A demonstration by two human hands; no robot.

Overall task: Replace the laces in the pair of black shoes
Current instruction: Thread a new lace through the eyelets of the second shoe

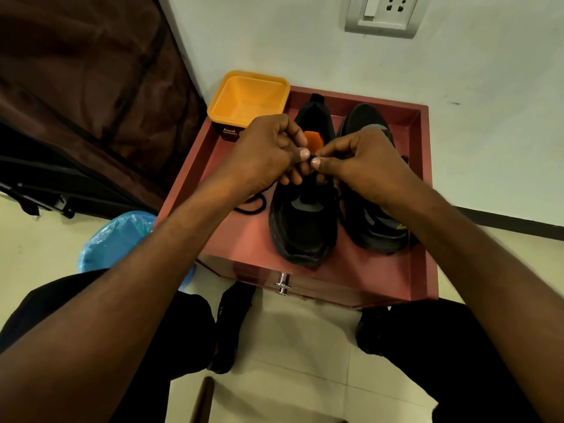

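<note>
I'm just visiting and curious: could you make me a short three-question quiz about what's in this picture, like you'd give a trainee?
1. True or false: the yellow tub holds a coil of lace.
2. Which shoe are both hands working over? A) the left shoe B) the right shoe
3. Fill in: a loose black lace lies on the red cabinet top, to the ___ of the shoes.

Key
1. False; the tub looks empty.
2. A; the left hand and right hand meet thumb to thumb above it, pinching something small.
3. left
</note>
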